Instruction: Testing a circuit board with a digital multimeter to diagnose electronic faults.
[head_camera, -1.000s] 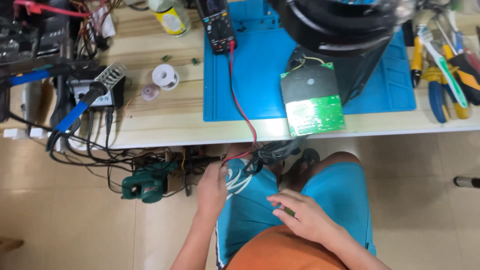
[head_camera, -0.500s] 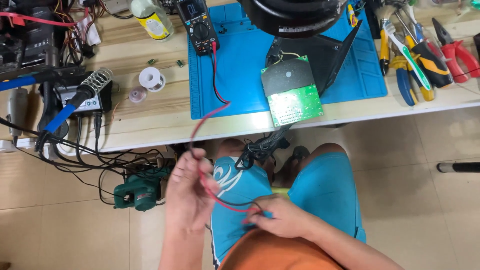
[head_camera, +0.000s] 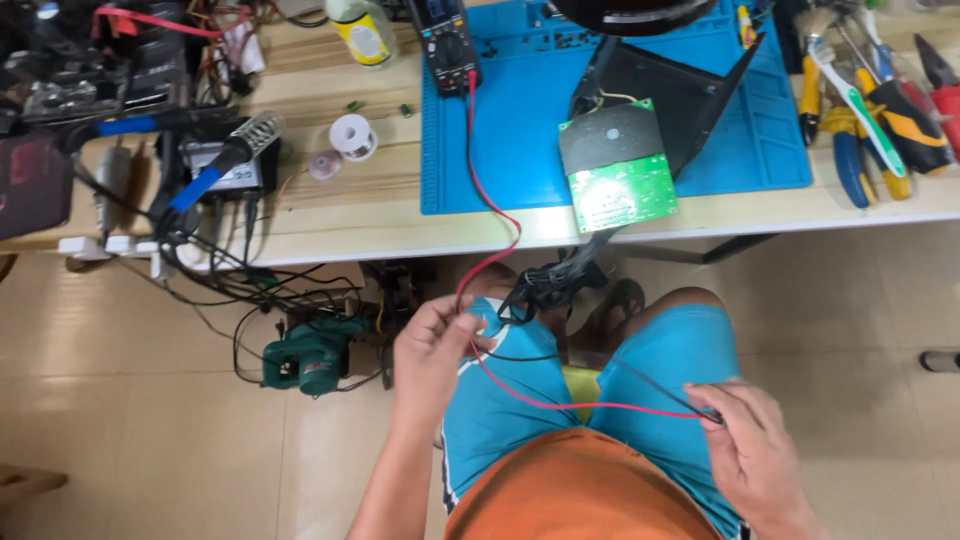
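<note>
You have the red test lead (head_camera: 520, 395) stretched across your lap, well below the multimeter (head_camera: 447, 42) it runs from. Your left hand (head_camera: 432, 350) is closed around the lead where it drops off the tabletop (head_camera: 330, 215) edge below the meter, and a thin black lead (head_camera: 540, 356) appears to pass through the same grip. Your right hand (head_camera: 752, 455) pinches the far end of the red lead between thumb and fingertips, further still from the meter and off to its right; whether a probe tip sits inside that pinch I cannot tell, since the fingers cover it.

To do this well, keep the pull gentle: the red lead rises straight up to the multimeter at the back of the blue mat (head_camera: 520, 150), and in my judgement a sharp tug could drag the meter toward the edge. Let the wire slide through your left hand rather than clamping it hard, and feed slack toward your right. Watch the green circuit board (head_camera: 618, 168), which lies to the lower right of the meter and overhangs the tabletop edge a little; a swinging lead could catch it. The black cable bundle (head_camera: 545, 285) hanging below the meter, just beside your left hand, looks easy to snag, so keep the two leads clear of it.
</note>
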